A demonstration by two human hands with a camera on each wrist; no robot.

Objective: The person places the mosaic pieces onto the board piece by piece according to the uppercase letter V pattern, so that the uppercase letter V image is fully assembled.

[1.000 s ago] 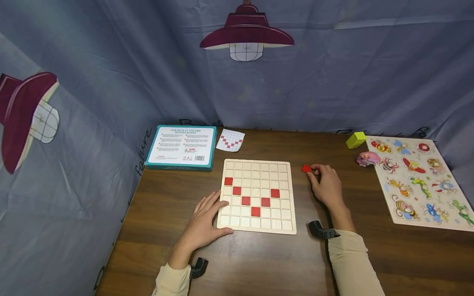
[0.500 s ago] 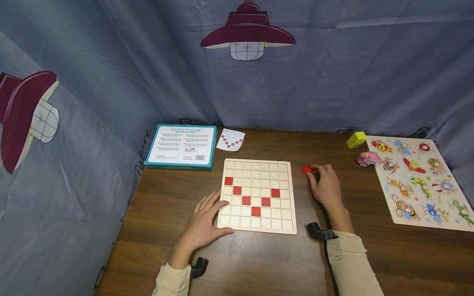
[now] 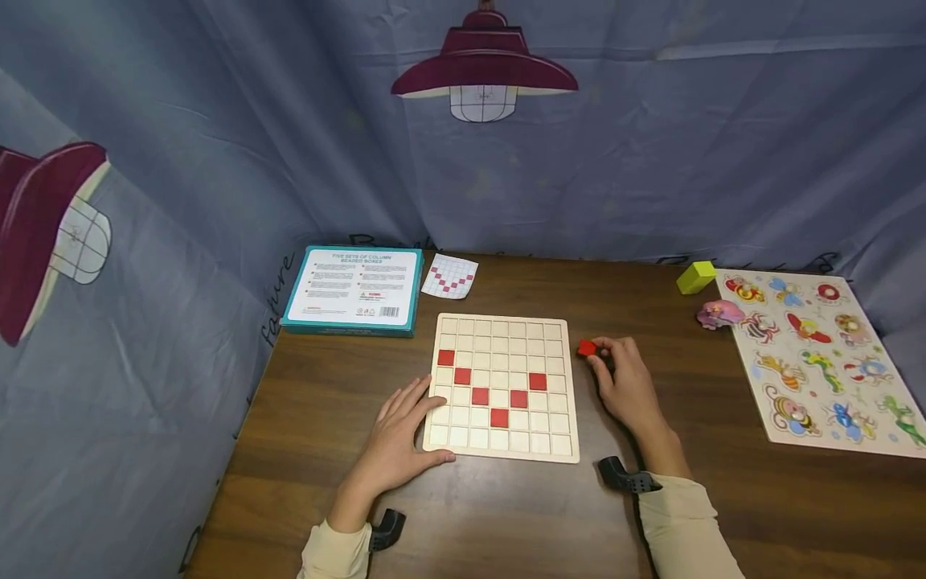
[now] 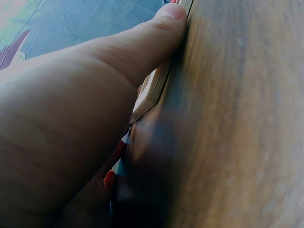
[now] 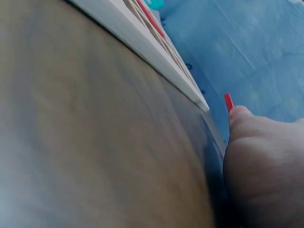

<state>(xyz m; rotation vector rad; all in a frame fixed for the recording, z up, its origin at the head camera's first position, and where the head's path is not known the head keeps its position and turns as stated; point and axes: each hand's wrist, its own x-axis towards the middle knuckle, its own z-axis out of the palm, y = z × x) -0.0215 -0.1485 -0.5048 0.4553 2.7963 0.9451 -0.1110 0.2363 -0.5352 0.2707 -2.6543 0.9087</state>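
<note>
from the head view we see our right hand (image 3: 625, 384) pinching a small red tile (image 3: 587, 348) between thumb and fingertips, fingers curled round it, just beside the right edge of the wooden grid board (image 3: 502, 386) and level with its upper rows. the tile is not over the board. our left hand (image 3: 400, 438) lies flat on the bench (image 3: 506, 515) with its fingers straight and slightly apart, the fingertips touching the board's lower left edge. six red tiles sit in the grid, forming a partial v. beyond the board lie a teal box (image 3: 354, 289) and, just to its right, a small pattern card (image 3: 450, 277) with a red v printed on it. far right on the bench is an animal peg puzzle (image 3: 825, 354), with a yellow block (image 3: 696, 276) and a pink toy (image 3: 719, 312) near its upper left corner.

from the left wrist view, we see our thumb (image 4: 142, 47) stretched out along the board's edge (image 4: 152, 90), pressed against it; the rest of the hand is too close and blurred to read.

from the right wrist view, the red tile (image 5: 228, 101) shows edge-on above a fingertip (image 5: 240, 116), apart from the pale board (image 5: 142, 38) and near its corner. how the other fingers lie here we cannot tell.
</note>
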